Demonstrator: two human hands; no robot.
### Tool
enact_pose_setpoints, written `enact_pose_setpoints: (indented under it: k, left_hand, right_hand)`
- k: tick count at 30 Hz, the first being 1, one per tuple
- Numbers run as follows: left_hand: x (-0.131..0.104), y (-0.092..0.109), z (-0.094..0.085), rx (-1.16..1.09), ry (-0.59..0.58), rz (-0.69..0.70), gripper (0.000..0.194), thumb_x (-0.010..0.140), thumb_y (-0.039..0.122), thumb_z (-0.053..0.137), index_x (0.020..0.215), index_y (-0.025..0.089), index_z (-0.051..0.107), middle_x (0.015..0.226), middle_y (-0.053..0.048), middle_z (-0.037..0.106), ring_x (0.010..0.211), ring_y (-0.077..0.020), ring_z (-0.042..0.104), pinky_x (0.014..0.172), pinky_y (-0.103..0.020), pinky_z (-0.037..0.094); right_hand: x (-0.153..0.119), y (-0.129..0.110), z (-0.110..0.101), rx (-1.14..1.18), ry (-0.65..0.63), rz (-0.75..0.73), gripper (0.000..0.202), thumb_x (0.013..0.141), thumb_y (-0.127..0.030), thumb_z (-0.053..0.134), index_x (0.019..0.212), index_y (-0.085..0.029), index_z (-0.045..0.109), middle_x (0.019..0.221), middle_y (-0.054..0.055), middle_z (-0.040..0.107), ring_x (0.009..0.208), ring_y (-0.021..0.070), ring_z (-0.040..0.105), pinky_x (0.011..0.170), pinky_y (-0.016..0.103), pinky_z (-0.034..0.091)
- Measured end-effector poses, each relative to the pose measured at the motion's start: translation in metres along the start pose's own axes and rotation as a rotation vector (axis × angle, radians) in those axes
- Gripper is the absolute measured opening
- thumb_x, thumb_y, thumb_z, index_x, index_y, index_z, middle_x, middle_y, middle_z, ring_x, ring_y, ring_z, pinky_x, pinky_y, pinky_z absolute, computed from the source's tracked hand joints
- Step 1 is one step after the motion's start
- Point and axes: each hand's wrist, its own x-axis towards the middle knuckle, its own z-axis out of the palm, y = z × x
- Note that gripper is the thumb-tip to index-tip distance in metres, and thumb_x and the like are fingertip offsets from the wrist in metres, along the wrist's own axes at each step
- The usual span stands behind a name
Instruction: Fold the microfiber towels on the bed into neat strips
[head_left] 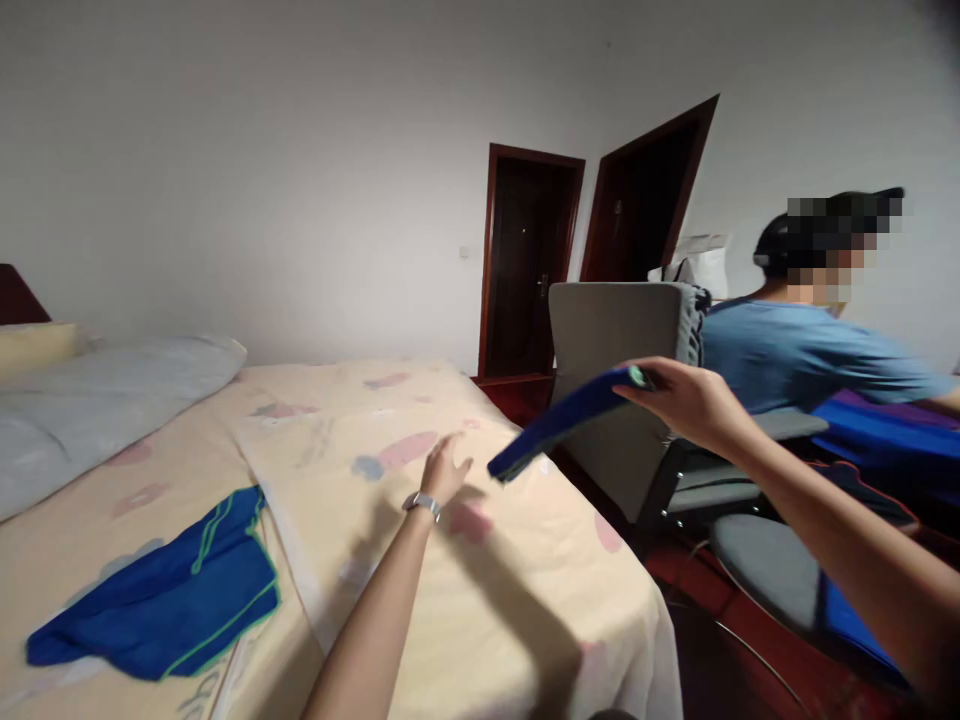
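My right hand (686, 395) is closed on one end of a folded dark blue cloth (570, 420), which slants down to the left above the bed's edge. A bit of light green edging shows where the fingers pinch it. My left hand (446, 468), with a silver watch on the wrist, is over the bedspread with its fingers apart and nothing in them. On the bed to the left lies a second blue cloth (172, 590) with bright green trim, spread out and somewhat crumpled.
A patterned cream bedspread (300, 455) covers the bed, with a grey pillow (112, 400) at left. Right of the bed are a grey chair (622, 390) and a seat (765, 570). A person in a blue shirt (787, 350) sits there. A dark door (529, 260) stands behind.
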Motion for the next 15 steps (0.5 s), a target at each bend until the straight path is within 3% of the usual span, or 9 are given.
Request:
enact_pose_setpoints:
  k: [2,4,7,10,12,15]
  left_hand:
    - [0.017,-0.003,-0.010,0.044,0.210,0.018,0.035,0.089,0.022,0.049,0.123,0.019,0.059,0.122,-0.012,0.064,0.120,-0.0253,0.056,0.108,-0.046,0.037]
    - [-0.006,-0.020,-0.022,0.081,0.335,0.041,0.032,0.090,0.024,0.049,0.119,0.019,0.060,0.124,-0.012,0.063,0.123,-0.0255,0.053,0.110,-0.046,0.036]
    - [-0.092,-0.069,-0.048,0.155,0.389,0.053,0.019,0.088,0.029,0.052,0.098,0.023,0.067,0.105,-0.008,0.070,0.110,-0.0261,0.060,0.104,-0.044,0.041]
    - [-0.181,-0.124,-0.083,0.426,0.382,-0.010,0.016,0.088,0.030,0.052,0.089,0.029,0.067,0.096,-0.003,0.073,0.095,-0.0242,0.066,0.092,-0.038,0.049]
    - [-0.216,-0.148,-0.108,0.560,0.418,-0.065,0.014,0.086,0.033,0.052,0.089,0.030,0.066,0.096,-0.001,0.074,0.094,-0.0244,0.066,0.092,-0.038,0.048]
    - [-0.233,-0.162,-0.138,0.684,0.506,-0.118,0.016,0.088,0.038,0.048,0.096,0.032,0.061,0.101,0.001,0.073,0.100,-0.0233,0.065,0.098,-0.036,0.044]
  right_hand:
    - [0.017,-0.003,0.025,-0.059,0.067,-0.182,0.031,0.087,-0.038,0.065,0.109,-0.016,0.068,0.100,0.010,0.072,0.088,0.0214,0.066,0.080,0.030,0.049]
    - [0.004,0.013,0.059,-0.073,-0.024,-0.298,0.026,0.088,-0.030,0.060,0.111,-0.019,0.065,0.107,0.009,0.069,0.096,0.0228,0.065,0.085,0.032,0.050]
    - [-0.058,0.066,0.120,-0.121,-0.192,-0.219,0.025,0.086,-0.022,0.054,0.110,-0.021,0.062,0.109,0.009,0.068,0.098,0.0247,0.066,0.084,0.035,0.052]
    - [-0.126,0.120,0.164,-0.221,-0.292,-0.081,0.028,0.083,-0.021,0.053,0.109,-0.021,0.062,0.106,0.010,0.069,0.094,0.0275,0.067,0.079,0.038,0.055]
    - [-0.146,0.139,0.176,-0.277,-0.287,-0.033,0.030,0.084,-0.023,0.051,0.112,-0.021,0.062,0.109,0.012,0.068,0.095,0.0286,0.067,0.079,0.040,0.055]
    - [-0.129,0.139,0.168,-0.360,-0.216,-0.023,0.031,0.086,-0.023,0.049,0.115,-0.020,0.061,0.110,0.012,0.068,0.098,0.0286,0.065,0.082,0.039,0.053]
